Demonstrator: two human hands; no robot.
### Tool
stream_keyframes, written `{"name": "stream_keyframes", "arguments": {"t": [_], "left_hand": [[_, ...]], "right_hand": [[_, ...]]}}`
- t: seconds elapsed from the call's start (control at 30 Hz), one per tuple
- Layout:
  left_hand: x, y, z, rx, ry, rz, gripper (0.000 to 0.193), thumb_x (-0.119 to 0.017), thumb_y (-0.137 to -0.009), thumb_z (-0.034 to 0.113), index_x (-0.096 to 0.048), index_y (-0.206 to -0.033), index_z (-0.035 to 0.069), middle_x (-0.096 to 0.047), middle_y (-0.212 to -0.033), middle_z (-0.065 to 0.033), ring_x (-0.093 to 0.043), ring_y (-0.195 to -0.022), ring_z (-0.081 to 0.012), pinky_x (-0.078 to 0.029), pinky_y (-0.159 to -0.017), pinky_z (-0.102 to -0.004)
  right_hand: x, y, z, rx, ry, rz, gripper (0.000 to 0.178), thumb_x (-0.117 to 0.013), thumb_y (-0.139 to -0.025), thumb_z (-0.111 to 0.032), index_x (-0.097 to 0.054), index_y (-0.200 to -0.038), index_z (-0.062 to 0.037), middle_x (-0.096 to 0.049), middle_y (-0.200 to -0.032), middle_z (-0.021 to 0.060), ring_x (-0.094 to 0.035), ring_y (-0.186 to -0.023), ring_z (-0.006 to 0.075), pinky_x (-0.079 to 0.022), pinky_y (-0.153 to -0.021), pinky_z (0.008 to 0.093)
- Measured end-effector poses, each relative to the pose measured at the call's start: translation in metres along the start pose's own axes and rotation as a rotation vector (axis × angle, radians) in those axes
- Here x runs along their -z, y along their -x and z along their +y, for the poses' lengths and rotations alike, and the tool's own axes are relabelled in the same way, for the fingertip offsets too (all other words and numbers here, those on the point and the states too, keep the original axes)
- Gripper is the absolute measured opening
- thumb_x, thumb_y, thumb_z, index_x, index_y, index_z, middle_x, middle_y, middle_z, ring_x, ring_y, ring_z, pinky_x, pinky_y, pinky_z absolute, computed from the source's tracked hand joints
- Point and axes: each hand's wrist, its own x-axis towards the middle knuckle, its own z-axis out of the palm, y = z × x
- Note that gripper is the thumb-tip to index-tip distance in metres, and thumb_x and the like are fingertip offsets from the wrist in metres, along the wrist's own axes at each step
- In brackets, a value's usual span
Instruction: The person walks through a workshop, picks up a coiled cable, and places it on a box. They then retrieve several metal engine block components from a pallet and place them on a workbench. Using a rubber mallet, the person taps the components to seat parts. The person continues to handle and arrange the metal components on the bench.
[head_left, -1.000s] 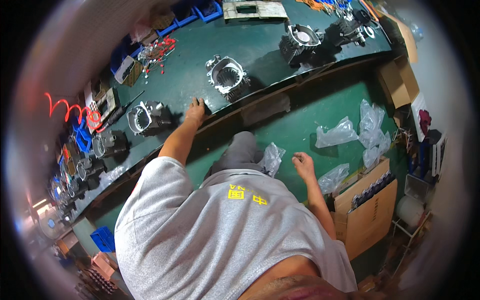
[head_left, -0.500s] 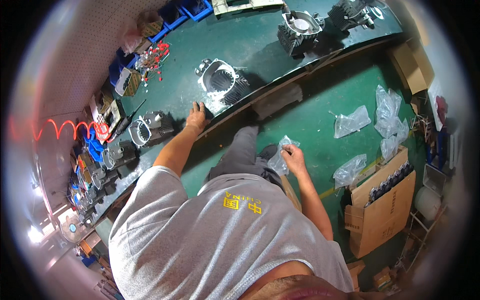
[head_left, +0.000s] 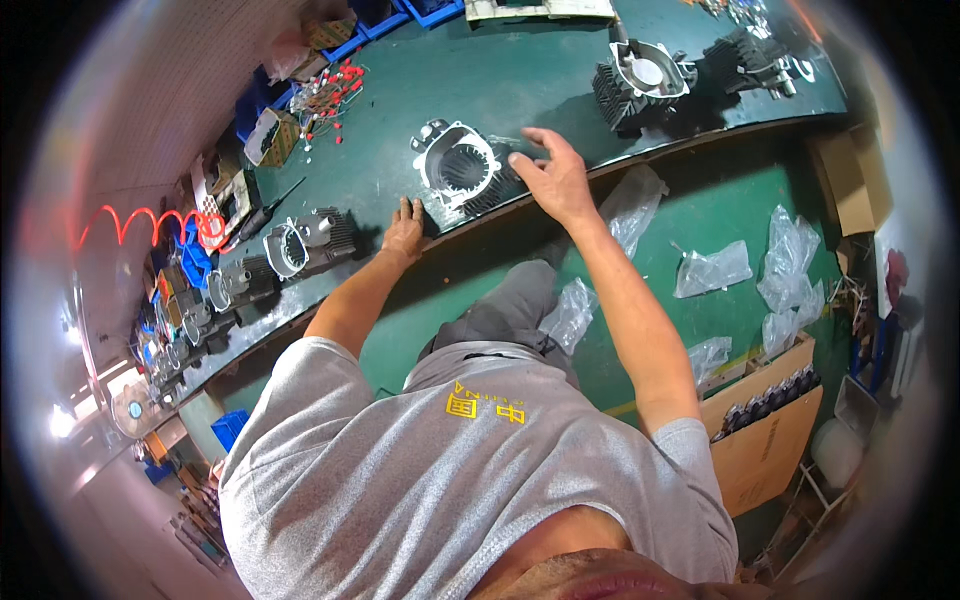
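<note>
A finned metal motor housing [head_left: 462, 165] stands on the green workbench [head_left: 385, 130], its round opening facing up. Flat on the bench edge, just left of that housing, rests my left hand [head_left: 404, 232] with its fingers stretched out. My right hand [head_left: 553, 175] hovers over the edge at the housing's right, fingers apart and curved toward it, nothing between them. Whether its fingertips touch the housing's fins I cannot tell. Below on the green floor lies a clear plastic bag [head_left: 571, 314] near my leg.
More housings stand at the bench's right [head_left: 645, 80] and along its left [head_left: 300, 245]. Red-tipped parts [head_left: 335, 95] lie by blue bins [head_left: 375, 15]. A coiled red hose [head_left: 150, 220] hangs left. Several plastic bags [head_left: 715, 268] and a cardboard box [head_left: 765, 445] stand on the floor.
My right hand has let go of the plastic bag near the floor and risen to the housing's right side. The bag lies by my leg. My left hand stays at the bench edge.
</note>
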Motion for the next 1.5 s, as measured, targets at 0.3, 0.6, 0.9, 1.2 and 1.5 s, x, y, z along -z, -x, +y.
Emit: {"name": "stream_keyframes", "arguments": {"t": [0.3,0.6,0.9,1.2,1.5], "left_hand": [[0.005,0.005,0.003,0.052,0.186,0.018,0.095,-0.078,-0.085,0.026,-0.022,-0.158,0.002,-0.021,-0.162,-0.0313,-0.035,-0.143,-0.0469,-0.036,-0.118,-0.0448],[0.034,-0.009,0.016,0.383,1.528,0.402,0.054,-0.053,-0.105,0.038,-0.050,-0.147,0.005,-0.060,-0.137,-0.0110,-0.054,-0.125,-0.0210,-0.044,-0.103,-0.0325],[0.114,-0.011,0.088,0.462,1.951,0.757,0.057,-0.038,-0.108,0.048,-0.051,-0.147,0.009,-0.059,-0.129,-0.0042,-0.053,-0.122,-0.0173,-0.045,-0.101,-0.0386],[0.106,-0.012,0.099,0.513,1.949,0.792,0.060,-0.042,-0.106,0.049,-0.049,-0.150,0.009,-0.056,-0.139,-0.0070,-0.050,-0.129,-0.0193,-0.041,-0.107,-0.0386],[0.111,0.018,0.140,0.298,1.695,0.858,0.054,-0.052,-0.105,0.026,-0.043,-0.149,-0.006,-0.054,-0.144,-0.0172,-0.048,-0.136,-0.0226,-0.036,-0.114,-0.0339]], "right_hand": [[-0.085,-0.069,0.021,0.106,0.032,-0.359,0.041,-0.058,-0.095,-0.017,-0.060,-0.132,0.0000,-0.063,-0.130,0.0240,-0.057,-0.125,0.0401,-0.043,-0.108,0.0438],[-0.121,-0.133,0.017,-0.339,0.055,-0.465,0.043,-0.053,-0.097,-0.020,-0.058,-0.137,-0.0026,-0.060,-0.135,0.0249,-0.056,-0.129,0.0374,-0.043,-0.107,0.0410],[-0.144,-0.160,0.038,-0.472,-0.033,-0.646,0.053,-0.054,-0.099,-0.026,-0.050,-0.145,-0.0011,-0.058,-0.140,0.0243,-0.053,-0.133,0.0350,-0.041,-0.109,0.0398],[-0.114,-0.158,0.005,-0.376,-0.005,-0.781,0.057,-0.055,-0.095,-0.015,-0.045,-0.147,0.0043,-0.060,-0.135,0.0193,-0.056,-0.124,0.0246,-0.041,-0.106,0.0343],[-0.066,-0.126,0.023,-0.385,-0.309,-0.718,0.060,-0.050,-0.084,0.002,-0.052,-0.144,0.0005,-0.066,-0.123,0.0114,-0.062,-0.110,0.0172,-0.047,-0.097,0.0279]]}}
